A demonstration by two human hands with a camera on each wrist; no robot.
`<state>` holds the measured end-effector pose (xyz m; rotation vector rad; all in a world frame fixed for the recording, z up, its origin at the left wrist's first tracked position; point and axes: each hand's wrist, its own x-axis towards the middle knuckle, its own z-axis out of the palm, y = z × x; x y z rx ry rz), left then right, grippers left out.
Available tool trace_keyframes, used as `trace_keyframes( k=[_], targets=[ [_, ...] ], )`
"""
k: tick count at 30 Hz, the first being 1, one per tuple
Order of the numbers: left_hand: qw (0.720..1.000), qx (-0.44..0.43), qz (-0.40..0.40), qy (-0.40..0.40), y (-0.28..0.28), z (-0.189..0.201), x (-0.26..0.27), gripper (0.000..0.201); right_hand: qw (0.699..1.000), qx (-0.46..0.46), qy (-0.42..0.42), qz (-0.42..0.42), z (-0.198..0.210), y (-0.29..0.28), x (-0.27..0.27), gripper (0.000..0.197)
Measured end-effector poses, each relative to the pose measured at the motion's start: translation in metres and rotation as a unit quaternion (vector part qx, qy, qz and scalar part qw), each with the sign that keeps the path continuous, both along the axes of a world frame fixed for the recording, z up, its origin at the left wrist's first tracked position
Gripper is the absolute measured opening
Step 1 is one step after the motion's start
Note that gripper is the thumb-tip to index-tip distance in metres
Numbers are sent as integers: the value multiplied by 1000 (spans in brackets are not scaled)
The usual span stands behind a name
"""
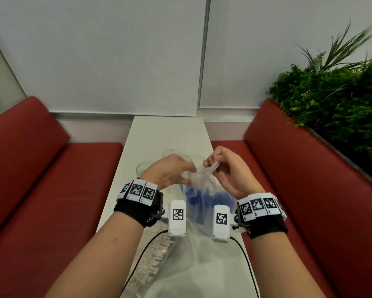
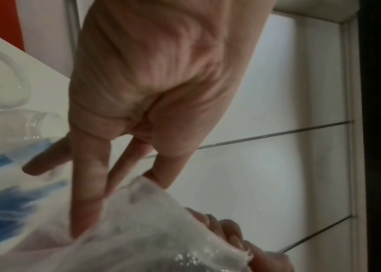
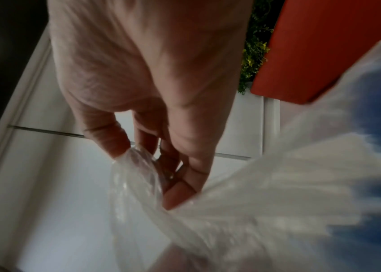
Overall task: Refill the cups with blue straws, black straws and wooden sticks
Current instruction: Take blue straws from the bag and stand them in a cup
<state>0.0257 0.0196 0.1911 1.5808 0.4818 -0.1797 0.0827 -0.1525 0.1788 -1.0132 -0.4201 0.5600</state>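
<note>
A clear plastic bag (image 1: 204, 190) of blue straws (image 1: 197, 197) stands over the narrow white table (image 1: 165, 134). My right hand (image 1: 213, 166) pinches its twisted top between thumb and fingertips, which the right wrist view shows as the right hand (image 3: 168, 184) on the crumpled bag neck (image 3: 136, 174). My left hand (image 1: 182, 174) holds the neck from the left; in the left wrist view its thumb and fingers (image 2: 87, 193) lie on the bag (image 2: 152, 230). Three clear cups (image 1: 146, 166) (image 1: 170, 152) (image 1: 197, 158) stand just behind my hands, partly hidden.
A clear bag of wooden sticks (image 1: 157, 254) lies on the near part of the table, beside more pale plastic (image 1: 198, 259). Red benches (image 1: 41, 179) (image 1: 299, 168) flank the table. A green plant (image 1: 331, 93) rises behind the right bench. A white wall closes the far end.
</note>
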Motion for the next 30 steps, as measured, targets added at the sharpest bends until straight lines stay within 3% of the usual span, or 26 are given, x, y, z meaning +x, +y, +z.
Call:
trace_keyframes(
  k=[2,5,7,9,11,14,16,19,22,24,26,27,28,30],
  targets=[
    [999,-20,20,-19,0,-7,2,16,998,-66,4,-2,-1,-6,1,21],
    [995,-43,45,-81,0,-14,3,20,979,-203,18,2,-2,-19,3,36],
    [991,-36,29,-122,-8,-15,3,19,942,-334,-29,34,-2,-25,3,51],
    [988,-50,9,-143,-19,-15,5,24,883,-450,-114,66,-3,-24,2,72],
    [986,-73,2,-150,-25,-16,7,27,853,-486,-168,86,-10,-23,1,60],
    [981,-125,35,-142,-19,-20,6,21,906,-406,-78,91,-24,-30,-1,13],
    [971,-184,96,-117,-6,-27,1,19,940,-338,19,41,-37,-35,-2,10],
    [966,-196,165,-19,12,-39,-8,25,962,-189,187,-59,-54,-34,-5,27],
    [970,-185,143,71,25,-54,-17,35,932,-1,346,-103,-72,-22,-15,42],
    [941,-302,129,82,24,-64,-19,37,895,60,428,-109,-82,-10,-24,31],
    [870,-455,183,48,20,-73,-19,37,895,80,434,-71,-86,-3,-32,15],
    [830,-511,223,37,19,-77,-16,38,910,75,406,-28,-87,0,-36,15],
    [801,-538,260,33,21,-83,-15,37,926,49,374,18,-91,0,-39,27],
    [821,-493,288,31,21,-90,-16,29,945,-59,316,58,-94,2,-39,41]
  ],
)
